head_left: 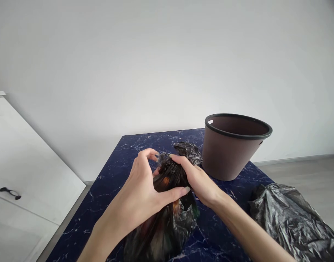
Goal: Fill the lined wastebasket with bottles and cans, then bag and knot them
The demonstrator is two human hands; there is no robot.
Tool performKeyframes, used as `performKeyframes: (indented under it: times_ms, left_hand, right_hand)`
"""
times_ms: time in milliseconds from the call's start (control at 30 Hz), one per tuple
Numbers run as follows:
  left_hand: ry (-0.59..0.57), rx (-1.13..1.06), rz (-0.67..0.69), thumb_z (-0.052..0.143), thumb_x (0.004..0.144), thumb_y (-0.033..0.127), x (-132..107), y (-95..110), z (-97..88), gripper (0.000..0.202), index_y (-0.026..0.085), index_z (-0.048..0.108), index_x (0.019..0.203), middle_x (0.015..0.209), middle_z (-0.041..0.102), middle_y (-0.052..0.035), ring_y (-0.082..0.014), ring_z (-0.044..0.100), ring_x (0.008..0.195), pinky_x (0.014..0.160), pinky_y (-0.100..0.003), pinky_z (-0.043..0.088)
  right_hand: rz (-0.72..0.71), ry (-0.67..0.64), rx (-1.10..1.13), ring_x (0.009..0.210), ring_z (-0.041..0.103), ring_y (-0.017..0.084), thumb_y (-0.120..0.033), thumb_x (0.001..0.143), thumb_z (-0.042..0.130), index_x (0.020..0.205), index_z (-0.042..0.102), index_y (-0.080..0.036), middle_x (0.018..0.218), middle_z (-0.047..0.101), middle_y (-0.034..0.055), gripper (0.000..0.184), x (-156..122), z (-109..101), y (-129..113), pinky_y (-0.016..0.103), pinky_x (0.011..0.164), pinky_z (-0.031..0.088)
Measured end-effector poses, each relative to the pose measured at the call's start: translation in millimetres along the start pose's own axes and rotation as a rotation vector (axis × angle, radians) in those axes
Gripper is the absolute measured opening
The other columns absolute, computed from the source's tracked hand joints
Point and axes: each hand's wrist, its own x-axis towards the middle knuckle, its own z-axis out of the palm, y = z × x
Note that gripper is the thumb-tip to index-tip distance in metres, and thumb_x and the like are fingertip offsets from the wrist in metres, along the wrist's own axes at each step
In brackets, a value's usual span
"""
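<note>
A filled black garbage bag (156,236) rests near the front of the blue marbled table, with some orange and green showing through its thin plastic. My right hand (196,178) is closed on the gathered neck of the bag, its thumb lying along the top. Around the same neck from the left curves my left hand (145,187), thumb across the front and fingers bent behind; some of its fingertips are hidden by the bag. Crumpled loose plastic (190,150) sticks out beyond my hands.
A brown plastic bin (227,156) with a dark rim stands upright at the table's back right. Another black plastic bag (289,218) lies spread at the right edge of the table (109,167). A white cabinet (27,156) is on the left, and a wall rises behind.
</note>
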Motion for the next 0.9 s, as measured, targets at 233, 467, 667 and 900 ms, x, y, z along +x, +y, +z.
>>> performKeyframes:
  times_ms: [233,467,667,900]
  left_hand:
    - [-0.185,-0.012,0.092,0.073,0.088,0.062,19,0,7.0,0.043,0.025,0.067,0.110,0.116,0.074,-0.0103,-0.0354,0.074,0.103,0.078,-0.041,0.056]
    - [-0.139,-0.265,0.166,0.076,0.090,0.040,24,-9,19.0,0.032,0.026,0.068,0.117,0.106,0.077,-0.0068,-0.0291,0.076,0.089,0.066,-0.033,0.053]
    - [-0.118,-0.261,0.241,0.085,0.084,0.057,24,-10,29.1,0.052,0.031,0.075,0.128,0.136,0.072,-0.0123,-0.0419,0.065,0.131,0.092,-0.045,0.060]
    - [-0.076,-0.168,0.316,0.063,0.101,0.041,20,2,38.6,0.019,0.026,0.073,0.097,0.107,0.070,-0.0094,-0.0350,0.063,0.113,0.101,-0.053,0.053]
  right_hand:
    - [0.037,0.130,-0.067,0.123,0.070,0.033,-0.076,0.088,0.069,0.109,0.086,-0.026,0.121,0.082,0.0051,0.056,1,-10,-4,0.040,0.106,0.056]
    - [-0.064,0.127,-0.225,0.093,0.072,0.031,-0.074,0.094,0.063,0.099,0.084,-0.024,0.080,0.076,0.0067,0.055,0,-26,-9,0.042,0.086,0.059]
    - [-0.172,0.138,-0.277,0.096,0.070,0.031,-0.075,0.094,0.063,0.099,0.082,-0.020,0.077,0.073,0.0055,0.059,-1,-19,-13,0.043,0.089,0.056]
    - [-0.223,0.105,-0.342,0.108,0.069,0.030,-0.070,0.100,0.060,0.112,0.079,-0.023,0.103,0.077,0.0062,0.052,-3,-21,-17,0.041,0.095,0.055]
